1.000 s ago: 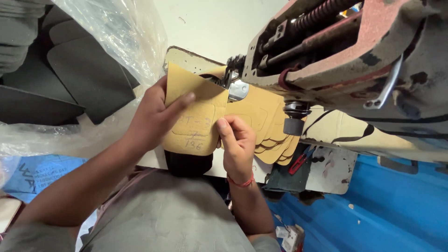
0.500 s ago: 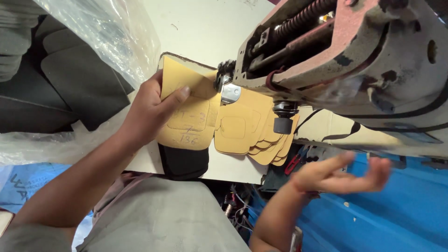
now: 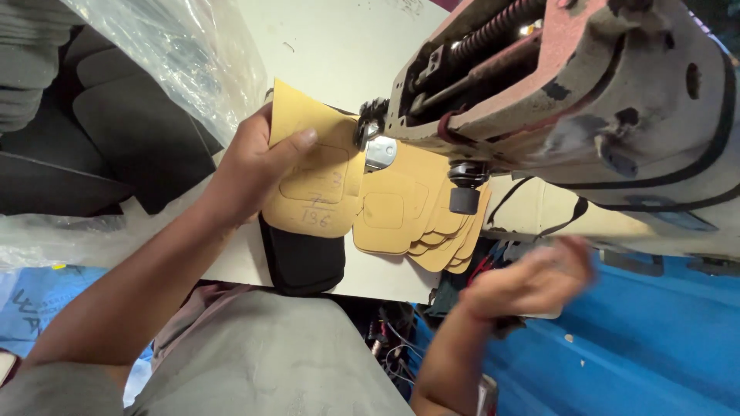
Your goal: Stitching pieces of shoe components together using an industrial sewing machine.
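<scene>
My left hand (image 3: 250, 171) grips a tan leather piece (image 3: 316, 185) with stitched pocket outlines, thumb pressed on top, holding it at the presser foot (image 3: 379, 151) of a large sewing machine (image 3: 586, 100). A chain of several more tan pieces (image 3: 420, 216) hangs from the machine toward the table's edge. My right hand (image 3: 532, 281) is off the work, blurred in motion, low to the right of the machine, fingers curled with nothing visible in them.
A white table (image 3: 331, 46) carries the machine. A black pad (image 3: 304, 262) lies under the tan piece at the table's edge. Clear plastic sheeting (image 3: 162, 54) and dark foam pieces (image 3: 116, 131) sit left. Blue surface (image 3: 655, 339) lies lower right.
My right hand left the tan pieces and swung out to the right, below the machine. My left hand kept its hold on the tan piece.
</scene>
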